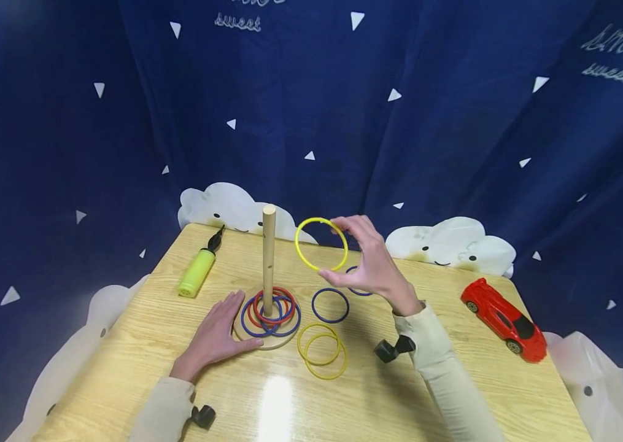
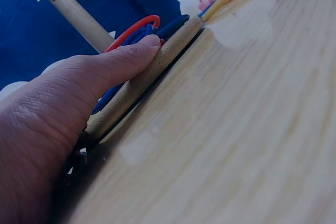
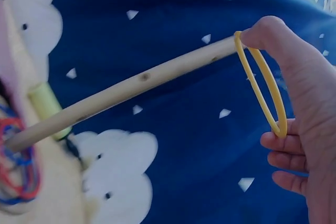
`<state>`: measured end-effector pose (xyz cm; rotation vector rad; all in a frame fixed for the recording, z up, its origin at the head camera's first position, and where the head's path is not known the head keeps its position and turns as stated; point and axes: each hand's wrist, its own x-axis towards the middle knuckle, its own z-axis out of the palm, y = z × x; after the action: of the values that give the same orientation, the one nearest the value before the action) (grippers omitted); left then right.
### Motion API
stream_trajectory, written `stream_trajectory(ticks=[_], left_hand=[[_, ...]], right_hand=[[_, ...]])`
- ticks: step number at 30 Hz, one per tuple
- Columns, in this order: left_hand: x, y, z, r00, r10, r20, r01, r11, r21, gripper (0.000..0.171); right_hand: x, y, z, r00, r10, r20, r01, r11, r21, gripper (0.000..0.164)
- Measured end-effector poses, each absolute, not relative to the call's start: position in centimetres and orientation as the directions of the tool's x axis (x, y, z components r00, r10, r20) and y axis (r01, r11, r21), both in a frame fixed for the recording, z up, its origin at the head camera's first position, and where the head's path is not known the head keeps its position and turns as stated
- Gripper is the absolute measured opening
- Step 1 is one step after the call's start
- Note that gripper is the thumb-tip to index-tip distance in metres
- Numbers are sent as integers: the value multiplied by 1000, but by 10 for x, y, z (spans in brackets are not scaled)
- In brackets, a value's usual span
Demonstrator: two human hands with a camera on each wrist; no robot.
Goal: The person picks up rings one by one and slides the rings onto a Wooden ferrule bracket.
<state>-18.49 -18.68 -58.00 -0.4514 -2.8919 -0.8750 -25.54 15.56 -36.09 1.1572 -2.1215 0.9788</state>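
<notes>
My right hand (image 1: pixel 369 261) pinches a yellow ring (image 1: pixel 319 220) between thumb and fingers, raised just right of the top of an upright wooden peg (image 1: pixel 269 258). In the right wrist view this ring (image 3: pixel 275 90) overlaps the peg's tip. Red rings (image 1: pixel 275 288) and blue rings (image 1: pixel 256 336) lie overlapping around the peg's foot on its round wooden base (image 1: pixel 287 340). Along the base's left and front edge rests my left hand (image 1: pixel 217 334), fingers and thumb spread. Its thumb (image 2: pixel 121 66) lies over the rim in the left wrist view; the other fingers are hidden there.
Two yellow rings (image 1: pixel 326 377) overlap on the table (image 1: pixel 234 405) right of the base. Two blue rings (image 1: pixel 313 305) lie behind them, one partly covered by my right hand. A green pump (image 1: pixel 197 273) is at the back left, a red toy car (image 1: pixel 504 319) at the right.
</notes>
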Motion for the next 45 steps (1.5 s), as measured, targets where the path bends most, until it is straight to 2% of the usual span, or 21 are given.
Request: stream_trajectory(ticks=[4,7,12,16,21,26,39,45], left_hand=[[-184,-186,-580,-952,254,169,305,791,530,130],[-184,-186,-580,-951,254,174,308,789,532,130],[-185,-187,-581,-952,254,169,305,789,533,130],[-185,-187,-583,-952,257,165,306,790,531,131],[-185,-187,-584,-951,260,168,309,788,532,130],[-185,-187,-583,-953,249,171,302,787,538,131],[-186,-186,-582,-948,262,178,317,788,528,129],[-187,-185,-581,-948,264,176,317,794,519,129]], right_hand=[[-261,140,-333,-424,-458,781,-899,314,-304,84],[-265,127,-319,-398,-458,795,-912,290,-289,83],[-270,107,-310,-399,-490,775,-913,289,-288,84],[-273,97,-317,-417,-534,735,-905,320,-280,82],[-271,91,-345,-457,-579,675,-885,368,-284,82],[-263,89,-385,-533,-610,586,-844,429,-322,84],[-249,87,-493,-692,-611,385,-722,599,-347,92],[-244,94,-525,-714,-604,355,-700,632,-333,93]])
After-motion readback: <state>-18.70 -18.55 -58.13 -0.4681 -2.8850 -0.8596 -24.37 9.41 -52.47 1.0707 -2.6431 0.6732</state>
